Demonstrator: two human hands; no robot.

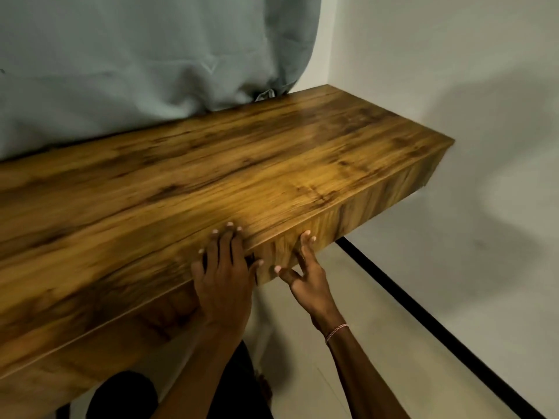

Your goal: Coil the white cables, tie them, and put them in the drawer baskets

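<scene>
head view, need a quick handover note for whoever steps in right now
Left hand: fingers straight, laid flat over the front top edge of the wooden desk.
Right hand: fingers straight and spread, pressing on the drawer front below that edge.
Job's things: no white cables, ties or baskets are in view. The drawer front looks pushed in, or nearly so.
Done: cannot tell from this view.
Left: probably open the drawer and check that each coil is tied and sits in a basket.
</scene>
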